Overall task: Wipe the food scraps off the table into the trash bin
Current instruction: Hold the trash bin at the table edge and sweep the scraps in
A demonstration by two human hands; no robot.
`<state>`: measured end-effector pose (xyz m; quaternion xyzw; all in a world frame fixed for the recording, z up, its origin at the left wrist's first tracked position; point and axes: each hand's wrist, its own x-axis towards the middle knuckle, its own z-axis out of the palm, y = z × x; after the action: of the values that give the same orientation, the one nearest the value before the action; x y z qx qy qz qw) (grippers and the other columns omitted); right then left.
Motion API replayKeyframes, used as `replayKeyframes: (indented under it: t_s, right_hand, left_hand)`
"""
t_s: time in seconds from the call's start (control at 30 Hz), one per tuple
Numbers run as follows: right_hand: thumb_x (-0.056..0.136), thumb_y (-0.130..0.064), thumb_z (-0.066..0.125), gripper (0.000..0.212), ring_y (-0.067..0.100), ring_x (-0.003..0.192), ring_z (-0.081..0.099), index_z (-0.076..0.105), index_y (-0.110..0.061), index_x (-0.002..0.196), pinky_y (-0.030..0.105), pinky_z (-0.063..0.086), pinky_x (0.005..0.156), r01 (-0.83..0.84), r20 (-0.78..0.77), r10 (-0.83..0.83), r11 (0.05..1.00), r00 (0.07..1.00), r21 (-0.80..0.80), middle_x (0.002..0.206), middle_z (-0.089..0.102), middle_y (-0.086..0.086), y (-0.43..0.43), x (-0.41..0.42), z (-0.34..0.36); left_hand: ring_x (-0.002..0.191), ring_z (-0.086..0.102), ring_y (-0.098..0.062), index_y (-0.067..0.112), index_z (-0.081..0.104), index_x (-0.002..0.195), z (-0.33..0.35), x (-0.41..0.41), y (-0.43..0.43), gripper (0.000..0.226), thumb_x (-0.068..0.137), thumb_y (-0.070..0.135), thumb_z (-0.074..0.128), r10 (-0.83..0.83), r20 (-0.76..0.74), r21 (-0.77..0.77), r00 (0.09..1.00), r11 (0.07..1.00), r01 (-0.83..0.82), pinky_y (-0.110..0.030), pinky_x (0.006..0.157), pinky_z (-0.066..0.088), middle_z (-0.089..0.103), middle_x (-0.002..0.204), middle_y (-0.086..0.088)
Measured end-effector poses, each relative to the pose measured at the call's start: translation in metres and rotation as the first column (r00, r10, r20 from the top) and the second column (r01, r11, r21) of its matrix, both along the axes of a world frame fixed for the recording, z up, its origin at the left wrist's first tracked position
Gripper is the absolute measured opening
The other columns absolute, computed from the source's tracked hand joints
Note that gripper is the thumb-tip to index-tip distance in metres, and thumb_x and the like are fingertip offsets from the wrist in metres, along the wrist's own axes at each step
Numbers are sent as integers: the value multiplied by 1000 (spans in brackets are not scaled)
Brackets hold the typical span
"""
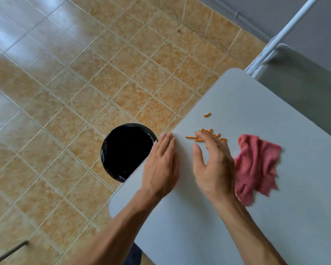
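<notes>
Down on the tiled floor, farthest left, the trash bin (127, 150) stands with its black liner open, tucked partly under the table (256, 217) edge, presumably so that anything pushed over that edge drops straight in. Just right of it the left hand (161, 165) lies flat and empty, fingers together, along the very edge above the bin; it looks placed as a steadying rest or as a guide for the scraps. A short gap of bare table separates it from the right hand (212, 165), which is spread wide and holds nothing, its fingertips (198, 134) curled down over the orange food scraps (208, 135). Most of the scraps sit at and just beyond those fingertips, a few poke out toward the left hand, and one lone piece (207, 114) lies farther off, away from the person. Behind the right hand's outer edge, touching or nearly so, the crumpled pink cloth (256, 163) lies ungripped, so the sweep appears to be bare-handed.
</notes>
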<state>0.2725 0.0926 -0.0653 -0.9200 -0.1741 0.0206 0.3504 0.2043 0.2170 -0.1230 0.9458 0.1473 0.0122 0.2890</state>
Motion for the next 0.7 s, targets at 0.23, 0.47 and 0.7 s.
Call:
replayKeyframes:
  t_s: [0.23, 0.47, 0.7]
  right_hand:
    - [101, -27, 57, 37, 26, 120, 63, 62, -15, 136, 39, 51, 101, -259, -419, 192, 959, 887, -111, 131, 68, 6, 130, 9, -7]
    - [105, -33, 50, 44, 34, 124, 59, 49, -20, 147, 40, 49, 93, -405, -579, 62, 775, 813, -485, 139, 63, 7, 205, 33, -73]
    - [103, -35, 58, 36, 28, 86, 52, 51, -15, 74, 36, 40, 80, -492, -579, -23, 500, 815, -713, 78, 53, 3, 217, 43, -160]
  left_hand:
    - [92, 69, -25, 11, 67, 123, 29, -10, 115, 32, 102, 24, 47, 366, -89, -222, 926, 899, -377, -27, 72, 45, 75, 104, -8]
    - [103, 67, -36, 7, 67, 119, -39, -57, 217, 32, 101, 25, 48, 367, -328, -82, 870, 907, -413, -44, 92, 53, 73, 109, -18]
    - [131, 47, -35, 12, 57, 125, -143, -83, 237, 46, 99, 45, 37, 259, -584, 158, 769, 966, -205, -46, 110, 33, 65, 128, -8]
